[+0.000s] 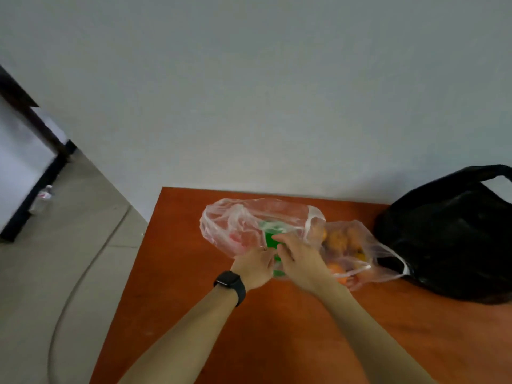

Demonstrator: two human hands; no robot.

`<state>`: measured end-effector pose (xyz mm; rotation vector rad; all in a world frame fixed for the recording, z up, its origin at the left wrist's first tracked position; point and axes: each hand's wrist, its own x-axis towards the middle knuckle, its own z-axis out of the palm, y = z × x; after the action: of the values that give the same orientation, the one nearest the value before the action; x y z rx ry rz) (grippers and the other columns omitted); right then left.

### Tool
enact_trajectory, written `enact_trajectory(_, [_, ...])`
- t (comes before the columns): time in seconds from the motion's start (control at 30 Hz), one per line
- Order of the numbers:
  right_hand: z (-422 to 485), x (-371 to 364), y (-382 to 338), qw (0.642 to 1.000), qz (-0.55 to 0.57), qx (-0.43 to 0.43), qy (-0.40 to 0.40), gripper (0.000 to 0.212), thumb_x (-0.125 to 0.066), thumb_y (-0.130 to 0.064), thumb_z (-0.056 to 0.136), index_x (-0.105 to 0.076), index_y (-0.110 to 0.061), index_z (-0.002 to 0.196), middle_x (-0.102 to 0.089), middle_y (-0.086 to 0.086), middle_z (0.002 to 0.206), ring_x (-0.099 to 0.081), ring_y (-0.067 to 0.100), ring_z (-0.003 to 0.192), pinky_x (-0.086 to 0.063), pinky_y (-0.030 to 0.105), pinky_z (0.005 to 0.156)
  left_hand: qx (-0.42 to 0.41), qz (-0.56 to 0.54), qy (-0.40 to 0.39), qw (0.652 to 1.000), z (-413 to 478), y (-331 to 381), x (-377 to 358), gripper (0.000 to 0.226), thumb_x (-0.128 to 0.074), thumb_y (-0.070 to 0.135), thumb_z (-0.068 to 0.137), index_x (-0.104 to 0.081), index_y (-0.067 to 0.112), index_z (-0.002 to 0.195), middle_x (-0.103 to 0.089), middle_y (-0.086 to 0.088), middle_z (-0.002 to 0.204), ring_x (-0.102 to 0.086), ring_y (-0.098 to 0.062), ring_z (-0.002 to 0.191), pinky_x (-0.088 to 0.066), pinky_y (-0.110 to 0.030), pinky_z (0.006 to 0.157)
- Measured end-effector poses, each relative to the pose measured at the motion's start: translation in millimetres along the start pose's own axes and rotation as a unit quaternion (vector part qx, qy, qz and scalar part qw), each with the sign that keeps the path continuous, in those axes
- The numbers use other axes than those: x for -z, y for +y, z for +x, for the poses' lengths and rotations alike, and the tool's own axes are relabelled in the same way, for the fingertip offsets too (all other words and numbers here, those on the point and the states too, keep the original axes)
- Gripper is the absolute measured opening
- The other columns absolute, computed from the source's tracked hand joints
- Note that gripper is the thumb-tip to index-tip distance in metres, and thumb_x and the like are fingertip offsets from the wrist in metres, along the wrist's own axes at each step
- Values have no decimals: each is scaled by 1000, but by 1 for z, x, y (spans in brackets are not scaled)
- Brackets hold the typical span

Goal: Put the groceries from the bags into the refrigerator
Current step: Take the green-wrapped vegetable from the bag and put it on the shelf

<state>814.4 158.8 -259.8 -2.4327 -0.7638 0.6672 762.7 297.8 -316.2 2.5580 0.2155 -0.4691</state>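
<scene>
Clear bag (243, 225) lies crosswise just beyond the hands, its near edge apparently pinched by left hand (255, 266) and right hand (297, 260) alike, fingers curled, neither nearer

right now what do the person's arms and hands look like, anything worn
Both forearms are bare, no sleeves in view. Neither the left hand nor the right hand is gloved. A black smartwatch with a dark squarish face sits on the left wrist.
</scene>
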Motion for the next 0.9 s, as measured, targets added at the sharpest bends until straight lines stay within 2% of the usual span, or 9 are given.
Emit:
enact_trajectory(0.03, [11,-4,8,996,-71,-23,-43,53,-19,-40,101,-53,-21,136,-54,4,137,-59,23,118,-38,53,109,8,-9,-22,1000,4,-6,-7,27,-34,26,106,-57,19,118,-52,4,76,-51,-19,59,-42,-32,52])
enact_trajectory(0.1, [25,-14,27,985,-125,-64,-105,46,-23,-30,104,-51,-14,137,-53,11,137,-59,30,113,-45,54,101,36,-22,-56,998,7,-18,-20,30,-34,30,106,-59,21,120,-57,2,75,-49,-16,55,-43,-32,52])
enact_trajectory(0.2, [45,-29,49,978,-118,-91,-143,39,-36,-25,105,-45,-14,141,-51,15,139,-56,34,118,-50,46,95,106,-79,-97,987,16,-35,-37,33,-33,31,103,-63,18,99,-69,-7,87,-58,-25,65,-50,-36,61])
enact_trajectory(0.27, [55,-38,62,975,-109,-114,-160,37,-39,-24,103,-46,-13,138,-48,16,142,-52,35,123,-49,43,96,149,-112,-109,976,22,-37,-46,31,-34,30,101,-58,21,84,-67,-5,81,-54,-22,62,-46,-34,59])
enact_trajectory(0.37, [64,-47,78,977,-97,-140,-131,53,-44,-29,96,-32,-22,147,-32,12,153,-44,37,130,-48,52,100,199,-160,-93,962,34,-29,-51,29,-44,31,98,-60,18,79,-60,0,71,-52,-19,57,-44,-31,54])
enact_trajectory(0.47, [59,-53,85,982,-100,-146,-71,61,-49,-29,96,-24,-29,151,-25,8,155,-49,36,126,-52,52,92,249,-224,-78,939,45,-16,-51,29,-50,29,99,-56,17,73,-55,2,66,-49,-14,52,-40,-25,46])
enact_trajectory(0.6, [55,-62,93,983,-68,-141,-93,62,-57,-28,93,-32,-25,150,-30,7,156,-51,33,127,-53,48,93,277,-268,-86,919,60,-7,-54,29,-55,39,99,-67,14,91,-66,-1,78,-61,-16,65,-47,-26,51])
enact_trajectory(0.73, [52,-66,97,984,-46,-141,-96,65,-61,-37,88,-34,-27,147,-29,3,157,-56,30,122,-55,46,89,310,-286,-87,903,69,-6,-49,23,-56,32,100,-61,9,102,-63,-2,77,-58,-14,61,-41,-22,45])
enact_trajectory(0.9, [45,-69,101,986,23,-147,-72,70,-63,-32,85,-31,-32,147,-56,-2,136,-65,24,107,-58,41,81,341,-341,-94,871,76,-9,-47,32,-56,32,100,-68,3,102,-68,-4,73,-61,-14,64,-45,-25,53])
